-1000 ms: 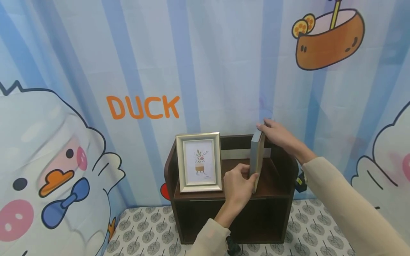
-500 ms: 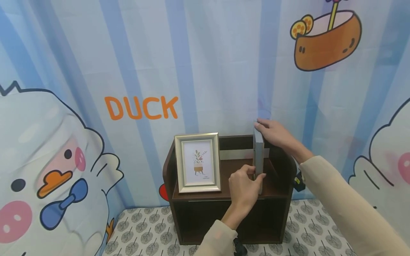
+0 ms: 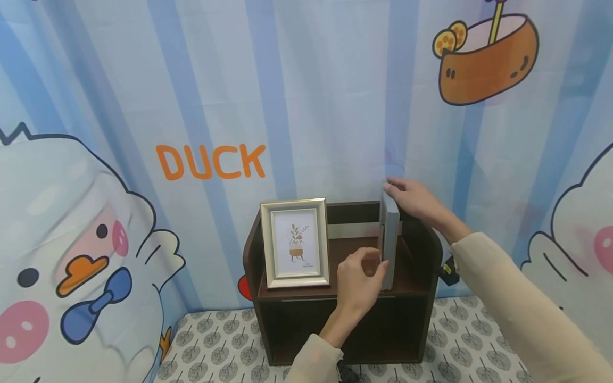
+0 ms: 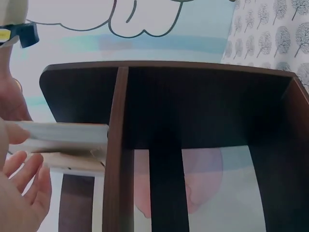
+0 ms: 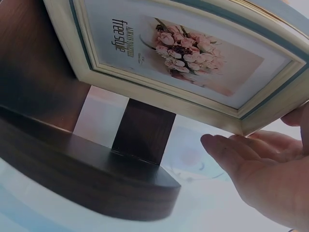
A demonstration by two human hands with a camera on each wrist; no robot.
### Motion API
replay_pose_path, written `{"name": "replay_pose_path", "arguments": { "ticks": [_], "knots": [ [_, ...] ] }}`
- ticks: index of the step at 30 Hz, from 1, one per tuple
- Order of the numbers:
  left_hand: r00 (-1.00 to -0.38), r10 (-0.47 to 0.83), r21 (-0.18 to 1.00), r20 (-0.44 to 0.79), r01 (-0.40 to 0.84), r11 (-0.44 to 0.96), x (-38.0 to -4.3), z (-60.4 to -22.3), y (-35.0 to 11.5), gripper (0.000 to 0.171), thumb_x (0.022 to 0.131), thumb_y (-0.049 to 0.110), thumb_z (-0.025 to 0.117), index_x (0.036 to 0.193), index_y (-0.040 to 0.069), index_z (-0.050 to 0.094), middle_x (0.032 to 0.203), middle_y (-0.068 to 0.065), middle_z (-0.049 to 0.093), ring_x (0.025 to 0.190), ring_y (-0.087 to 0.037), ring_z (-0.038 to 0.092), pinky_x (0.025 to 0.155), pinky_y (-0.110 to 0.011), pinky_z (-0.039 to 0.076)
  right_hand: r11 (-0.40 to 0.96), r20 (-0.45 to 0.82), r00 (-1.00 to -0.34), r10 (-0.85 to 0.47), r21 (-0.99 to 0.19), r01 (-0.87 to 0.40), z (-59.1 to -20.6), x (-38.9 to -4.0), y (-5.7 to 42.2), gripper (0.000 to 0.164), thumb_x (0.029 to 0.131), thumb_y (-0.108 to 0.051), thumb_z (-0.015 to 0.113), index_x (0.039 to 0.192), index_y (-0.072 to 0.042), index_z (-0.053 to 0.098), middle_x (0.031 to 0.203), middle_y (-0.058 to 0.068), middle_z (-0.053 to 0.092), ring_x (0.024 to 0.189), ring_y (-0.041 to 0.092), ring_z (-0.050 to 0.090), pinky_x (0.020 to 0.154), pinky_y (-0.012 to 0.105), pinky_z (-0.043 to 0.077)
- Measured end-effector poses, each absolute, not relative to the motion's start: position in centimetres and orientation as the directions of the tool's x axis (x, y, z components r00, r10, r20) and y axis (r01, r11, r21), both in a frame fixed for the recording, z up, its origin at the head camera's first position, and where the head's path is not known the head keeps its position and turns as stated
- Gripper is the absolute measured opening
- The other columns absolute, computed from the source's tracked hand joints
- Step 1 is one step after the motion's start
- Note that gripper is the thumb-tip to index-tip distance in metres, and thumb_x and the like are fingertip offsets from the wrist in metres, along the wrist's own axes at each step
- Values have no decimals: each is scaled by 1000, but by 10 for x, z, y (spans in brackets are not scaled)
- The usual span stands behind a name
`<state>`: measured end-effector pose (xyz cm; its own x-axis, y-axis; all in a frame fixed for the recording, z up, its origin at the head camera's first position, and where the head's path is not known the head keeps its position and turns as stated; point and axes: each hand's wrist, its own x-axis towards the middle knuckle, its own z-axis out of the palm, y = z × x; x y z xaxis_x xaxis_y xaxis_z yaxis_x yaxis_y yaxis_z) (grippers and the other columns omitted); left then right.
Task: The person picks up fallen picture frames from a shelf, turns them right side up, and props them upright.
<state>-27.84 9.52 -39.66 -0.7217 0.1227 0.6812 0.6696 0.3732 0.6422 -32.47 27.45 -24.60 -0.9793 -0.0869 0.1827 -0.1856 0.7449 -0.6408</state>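
A cream picture frame with a teal line [image 5: 169, 92], holding a flower-bouquet print, stands edge-on at the right of the dark brown shelf unit's [image 3: 433, 303] upper board. In the head view its grey side [image 3: 390, 239] faces me. My right hand [image 3: 415, 201] holds its top back corner, with fingertips over the top edge. At the frame's lower front edge is my left hand [image 3: 358, 282], thumb right at the edge and fingers loosely bent. The left wrist view shows these fingers [image 4: 36, 179] spread apart beside the frame.
A gold picture frame [image 3: 268, 250] with a potted-plant print stands at the left of the same board. Dark side panels [image 3: 421, 250] rise at both ends. Tree-patterned cloth [image 3: 210, 346] lies under the unit, and a printed curtain [image 3: 335, 106] hangs behind.
The flower-print frame has turned edge-on and shifted slightly right. My left hand first followed it right, then loosened and drew back a little left. The right hand stays at the top corner.
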Motion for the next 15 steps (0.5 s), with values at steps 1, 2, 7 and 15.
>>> {"name": "replay_pose_path", "arguments": {
  "ticks": [1, 2, 7, 15],
  "knots": [
    [-729, 132, 654, 671, 667, 357, -279, -397, 93, 21, 96, 18, 77, 113, 7, 77, 104, -5, 80, 85, -12, 73, 74, -18, 57, 747, 196, -977, -84, -636, -192, -245, -324, 274, 65, 114, -42, 36, 166, -5, 26, 171, 25, 28, 158, 48, 27, 125, 68, 27],
    [-739, 144, 667, 658, 661, 344, -280, -398, 92, 21, 98, 18, 75, 115, 6, 76, 106, -7, 80, 85, -11, 73, 73, -17, 57, 750, 208, -975, -84, -631, -199, -245, -323, 274, 63, 114, -40, 36, 166, -4, 28, 170, 25, 30, 157, 48, 30, 125, 67, 29],
    [-776, 198, 674, 599, 622, 398, -284, -403, 90, 27, 101, 18, 70, 124, 4, 74, 118, -10, 79, 99, -17, 77, 82, -23, 62, 773, 263, -961, -80, -592, -226, -244, -321, 273, 55, 114, -32, 40, 160, -1, 41, 166, 25, 39, 154, 48, 37, 123, 65, 33],
    [-743, 260, 611, 617, 661, 436, -293, -408, 93, 27, 97, 11, 73, 122, 0, 75, 113, -12, 81, 97, -18, 80, 76, -21, 61, 797, 297, -950, -95, -549, -251, -241, -319, 274, 50, 114, -30, 43, 155, -1, 49, 164, 23, 44, 153, 47, 39, 123, 65, 34]
  ]
}}
